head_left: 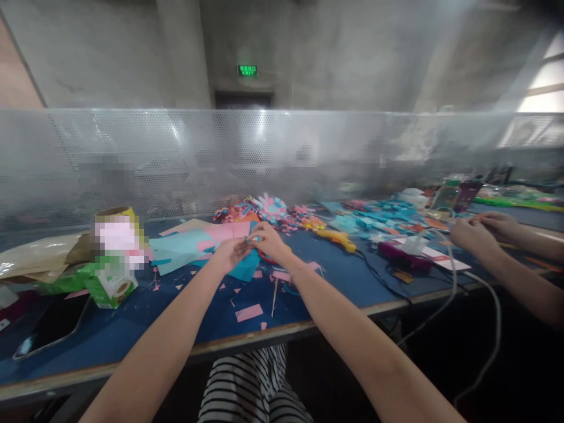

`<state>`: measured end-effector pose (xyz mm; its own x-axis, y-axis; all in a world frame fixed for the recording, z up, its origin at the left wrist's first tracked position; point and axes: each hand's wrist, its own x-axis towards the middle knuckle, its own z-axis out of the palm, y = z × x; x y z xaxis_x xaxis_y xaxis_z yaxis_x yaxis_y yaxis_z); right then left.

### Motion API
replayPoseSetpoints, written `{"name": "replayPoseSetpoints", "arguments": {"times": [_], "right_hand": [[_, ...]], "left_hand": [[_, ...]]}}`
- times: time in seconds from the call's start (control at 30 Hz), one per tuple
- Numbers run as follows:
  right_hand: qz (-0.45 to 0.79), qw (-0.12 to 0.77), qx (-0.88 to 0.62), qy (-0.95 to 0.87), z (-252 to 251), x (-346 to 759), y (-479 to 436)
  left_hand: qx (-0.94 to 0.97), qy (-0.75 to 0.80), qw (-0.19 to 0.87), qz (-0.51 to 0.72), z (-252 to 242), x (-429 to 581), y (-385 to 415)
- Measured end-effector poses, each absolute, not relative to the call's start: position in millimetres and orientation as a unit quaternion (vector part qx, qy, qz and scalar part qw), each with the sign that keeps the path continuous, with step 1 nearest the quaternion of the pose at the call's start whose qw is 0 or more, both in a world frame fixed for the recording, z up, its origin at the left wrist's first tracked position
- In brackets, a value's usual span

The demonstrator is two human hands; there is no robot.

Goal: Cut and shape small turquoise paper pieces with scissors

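Our left hand (233, 252) and right hand (268, 239) meet above blue table (352, 282), fingertips drawn narrow around 1 small bluish piece (252, 238) between them. Piece blurred; we cannot tell which grip bears it. Step in hand, we judge: fine fingertip work. Next move calls for light pinch, both wrists steady. Pale blue sheet (176, 254) lies just beyond left wrist; pink scrap (249, 312) nearer us; yellow corded tool (337, 238) to right.
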<state>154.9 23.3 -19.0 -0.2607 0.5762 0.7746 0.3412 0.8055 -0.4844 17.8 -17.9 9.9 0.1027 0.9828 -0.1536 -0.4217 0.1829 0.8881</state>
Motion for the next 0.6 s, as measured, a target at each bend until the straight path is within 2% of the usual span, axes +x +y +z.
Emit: {"name": "replayPoseSetpoints", "arguments": {"times": [0.6], "right_hand": [[0.19,0.59,-0.355,-0.7,-8,144,9]], "left_hand": [[0.413,0.282,0.569,0.652,-4,34,-13]]}}
